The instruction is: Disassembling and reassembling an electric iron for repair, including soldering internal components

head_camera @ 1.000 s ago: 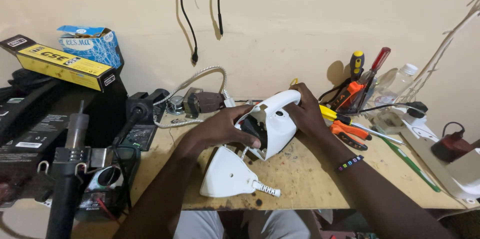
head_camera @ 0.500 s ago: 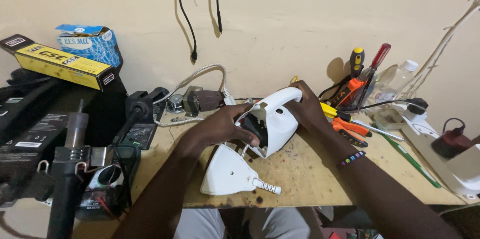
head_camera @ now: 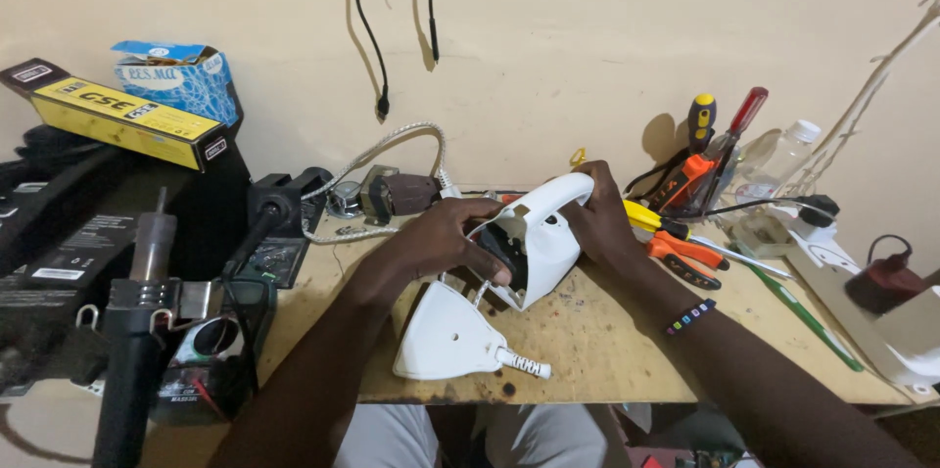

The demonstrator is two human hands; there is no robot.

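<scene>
A white iron housing [head_camera: 543, 233] is held between both hands above the middle of the wooden counter [head_camera: 607, 351]. It is tilted, with its long axis running from the lower left up to the upper right; the curved handle end points up and away toward the wall, and the open dark inside is turned toward the left hand [head_camera: 441, 243]. The left hand's grip is closed around the lower, open edge of the housing, with the fingertips pressed at the dark opening. The right hand [head_camera: 602, 223] is wrapped over the handle end from behind, its grip shut on the white plastic; a beaded bracelet [head_camera: 690, 316] is worn on that wrist.

Just below the left grip, a white soleplate cover [head_camera: 446, 336] is laid flat on the counter, its pointed end toward the hands and a ribbed cord sleeve [head_camera: 524, 363] sticking out toward the counter's front edge. Thin wires are seen running between the housing and this flat part.

To the right of the right grip, orange pliers [head_camera: 685, 255] and a yellow-handled tool [head_camera: 641, 218] are laid on the counter, and screwdrivers [head_camera: 720, 140] are stood against the wall beyond them. To the left of the left grip, a braided cord [head_camera: 392, 145] is looped near the wall, and a yellow and black box [head_camera: 122, 120] is rested on dark equipment further off.
</scene>
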